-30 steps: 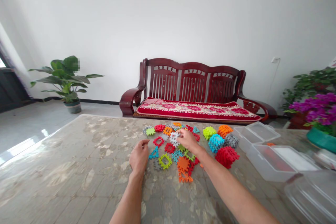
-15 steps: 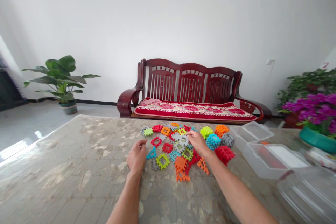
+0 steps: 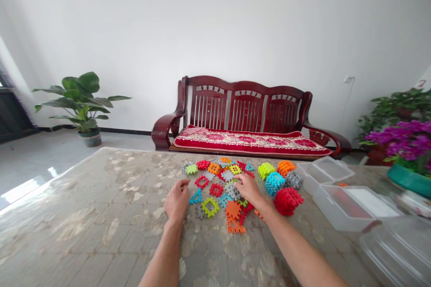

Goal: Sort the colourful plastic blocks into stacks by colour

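Observation:
A loose pile of toothed plastic building tiles lies on the table between my hands, in red, orange, lime, blue and grey. My right hand [image 3: 248,188] reaches over the pile's right part, its thumb and forefinger closed at a grey building tile [image 3: 231,189]; the fingers partly cover it. My left hand [image 3: 177,199] rests on the table at the pile's left edge, fingers curled, with nothing visible in them. Closest to it are a blue triangular tile [image 3: 195,197] and a lime square frame tile [image 3: 210,206]. Orange tiles [image 3: 233,210] lie at the near side.
Right of the pile stand sorted stacks: lime [image 3: 266,170], orange [image 3: 286,168], blue [image 3: 274,184], grey [image 3: 294,180] and red [image 3: 288,201]. Beyond them are a clear plastic box [image 3: 350,215] and a transparent lid [image 3: 397,251]. A flower pot [image 3: 409,177] stands far right.
My right hand has moved slightly left and down, onto the grey tiles in the pile. My left hand stays at the pile's edge. The whole view has shifted a little.

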The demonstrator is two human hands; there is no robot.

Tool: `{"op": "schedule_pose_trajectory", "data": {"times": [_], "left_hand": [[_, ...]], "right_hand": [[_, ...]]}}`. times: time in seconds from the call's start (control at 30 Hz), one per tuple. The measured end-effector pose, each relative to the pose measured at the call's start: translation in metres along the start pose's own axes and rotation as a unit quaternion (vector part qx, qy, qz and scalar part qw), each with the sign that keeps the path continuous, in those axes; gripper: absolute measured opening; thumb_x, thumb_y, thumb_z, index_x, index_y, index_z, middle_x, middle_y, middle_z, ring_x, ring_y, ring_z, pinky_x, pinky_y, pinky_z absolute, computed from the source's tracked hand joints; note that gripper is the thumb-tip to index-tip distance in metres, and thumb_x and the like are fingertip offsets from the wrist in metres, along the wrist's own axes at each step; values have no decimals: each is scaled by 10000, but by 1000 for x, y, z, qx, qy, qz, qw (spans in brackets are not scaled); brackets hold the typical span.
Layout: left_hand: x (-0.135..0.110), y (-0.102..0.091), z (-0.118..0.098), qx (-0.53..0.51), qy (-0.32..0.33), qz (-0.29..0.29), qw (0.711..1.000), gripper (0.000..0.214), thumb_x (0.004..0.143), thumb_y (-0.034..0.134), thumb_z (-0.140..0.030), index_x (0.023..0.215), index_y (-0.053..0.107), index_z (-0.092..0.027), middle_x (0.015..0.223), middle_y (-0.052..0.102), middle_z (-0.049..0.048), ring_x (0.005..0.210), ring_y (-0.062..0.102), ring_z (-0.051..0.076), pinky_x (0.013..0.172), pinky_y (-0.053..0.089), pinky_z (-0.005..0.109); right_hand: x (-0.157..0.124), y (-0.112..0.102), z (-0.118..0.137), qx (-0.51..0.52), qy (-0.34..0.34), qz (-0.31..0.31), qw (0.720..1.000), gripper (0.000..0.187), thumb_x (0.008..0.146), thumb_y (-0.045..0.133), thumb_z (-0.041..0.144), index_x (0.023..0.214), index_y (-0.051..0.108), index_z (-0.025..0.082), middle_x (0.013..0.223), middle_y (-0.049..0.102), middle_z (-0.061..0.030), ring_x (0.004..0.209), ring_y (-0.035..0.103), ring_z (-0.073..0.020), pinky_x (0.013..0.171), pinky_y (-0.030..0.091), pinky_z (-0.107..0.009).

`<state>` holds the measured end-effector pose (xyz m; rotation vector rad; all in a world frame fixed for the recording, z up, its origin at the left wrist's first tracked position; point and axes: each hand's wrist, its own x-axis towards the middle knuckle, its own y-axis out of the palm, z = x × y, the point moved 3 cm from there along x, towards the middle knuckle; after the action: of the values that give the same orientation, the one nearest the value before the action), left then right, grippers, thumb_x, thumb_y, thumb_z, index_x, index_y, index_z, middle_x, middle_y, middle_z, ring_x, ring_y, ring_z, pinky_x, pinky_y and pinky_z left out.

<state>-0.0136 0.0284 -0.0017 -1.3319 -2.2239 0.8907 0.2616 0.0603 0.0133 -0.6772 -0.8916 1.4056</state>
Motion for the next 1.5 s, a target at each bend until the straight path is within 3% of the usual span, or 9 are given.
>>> {"op": "schedule_pose_trajectory", "data": {"times": [0.17,0.3,0.4,0.67,0.97,1.1,1.23,1.33,1.5], "left_hand": [[0,0,0,9,0,5,1000,373,893,423,-309,1133,708,-305,1127,759,43,1019,702,282,767,514,339],[1,1,1,15,-1,9,1000,381,898,414,-322,1146,703,-311,1146,752,38,1024,696,292,776,514,352],[1,1,2,11,2,10,1000,380,897,421,-319,1150,704,-305,1155,750,36,1023,695,286,769,513,341],[0,0,0,13,-3,14,1000,385,893,412,-312,1147,702,-311,1144,752,33,1036,690,292,778,514,352],[1,0,1,14,-4,13,1000,404,898,389,-334,1161,695,-320,1130,755,19,1033,688,282,754,501,335],[1,0,0,22,-1,14,1000,404,892,394,-332,1156,699,-315,1132,754,28,1027,689,290,744,507,340],[1,-1,0,27,8,1,1000,389,873,432,-318,1143,712,-305,1119,761,35,991,700,277,737,517,327],[0,-1,0,27,10,3,1000,396,878,428,-324,1156,709,-297,1106,765,37,988,701,276,739,512,326],[1,1,0,29,0,19,999,410,892,405,-337,1184,691,-299,1147,752,33,1014,693,289,737,499,340]], "right_hand": [[-18,-6,10,-84,13,-13,996,497,806,631,368,1271,626,192,1292,640,-112,1222,571,-261,1012,427,-349],[-28,-10,19,-128,28,26,991,700,756,655,438,1395,515,190,1351,593,-148,1255,547,-311,990,438,-398],[-31,-8,20,-146,37,45,988,672,772,628,388,1404,497,200,1315,626,-142,1220,581,-296,958,452,-380],[-37,-5,20,-191,22,28,981,572,812,578,300,1374,524,206,1241,681,-128,1148,628,-281,916,465,-355],[-39,-12,23,-141,12,7,990,504,813,596,302,1300,606,171,1223,694,-133,1150,627,-290,969,458,-368],[-40,-41,20,-70,-21,-51,996,501,800,622,312,1287,622,192,1241,688,-99,1137,630,-245,1002,448,-330],[-38,-91,-1,-34,-14,-143,989,527,801,625,337,1303,616,179,1276,670,-104,1144,630,-245,1006,458,-341],[-32,-128,-39,-43,43,-195,979,546,783,632,341,1300,618,167,1272,670,-122,1130,641,-261,992,471,-359],[-24,-166,-121,-56,133,-193,971,500,785,630,406,1235,659,190,1173,721,-114,1071,674,-276,928,499,-362]]}}
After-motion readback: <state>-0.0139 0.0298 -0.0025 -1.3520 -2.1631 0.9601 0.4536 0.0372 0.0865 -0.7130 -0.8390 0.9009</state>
